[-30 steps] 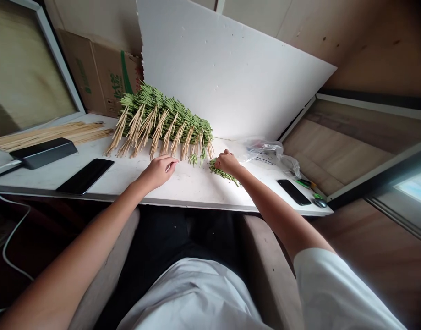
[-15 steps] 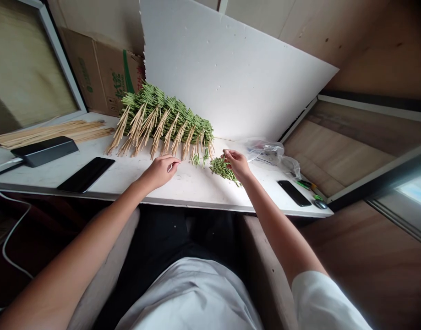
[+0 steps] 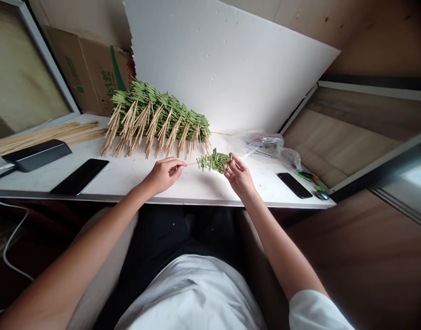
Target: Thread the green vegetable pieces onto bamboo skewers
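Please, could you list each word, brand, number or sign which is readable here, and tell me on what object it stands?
No text can be quoted with certainty.
Brown cardboard box: large green characters, too blurred.
Same box, right edge: red characters, blurred.
Same box, left part: small green round emblem and lettering beside it, too small.
Clear crumpled plastic bag: dark marks, unreadable.
Two flat black phones: none visible.

The exact kind of place cannot be told; a small, makeshift indoor work corner is suggested. A narrow white surface [image 3: 183,190] is framed by grey-edged panels at its left and right ends, backed by a white foam-like board [image 3: 231,68]. A brown printed cardboard box [image 3: 93,73] is seen behind its back-left corner.
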A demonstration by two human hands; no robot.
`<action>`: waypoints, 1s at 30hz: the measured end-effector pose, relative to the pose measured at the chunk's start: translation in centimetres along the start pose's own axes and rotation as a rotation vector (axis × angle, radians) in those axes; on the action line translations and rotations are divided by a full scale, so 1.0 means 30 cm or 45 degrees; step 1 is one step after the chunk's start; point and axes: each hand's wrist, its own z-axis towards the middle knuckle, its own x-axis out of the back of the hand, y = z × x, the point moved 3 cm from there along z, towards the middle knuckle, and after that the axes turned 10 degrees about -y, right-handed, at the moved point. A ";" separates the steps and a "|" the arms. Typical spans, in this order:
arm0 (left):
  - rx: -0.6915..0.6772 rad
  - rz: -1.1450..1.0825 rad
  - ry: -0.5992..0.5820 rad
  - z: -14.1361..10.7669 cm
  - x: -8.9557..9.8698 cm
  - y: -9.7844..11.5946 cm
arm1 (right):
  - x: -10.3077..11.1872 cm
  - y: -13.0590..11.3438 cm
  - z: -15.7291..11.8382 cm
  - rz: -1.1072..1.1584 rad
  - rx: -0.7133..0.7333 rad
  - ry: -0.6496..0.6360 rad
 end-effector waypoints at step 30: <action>-0.015 0.062 -0.018 -0.005 -0.016 0.009 | -0.050 0.007 -0.015 0.102 0.010 -0.051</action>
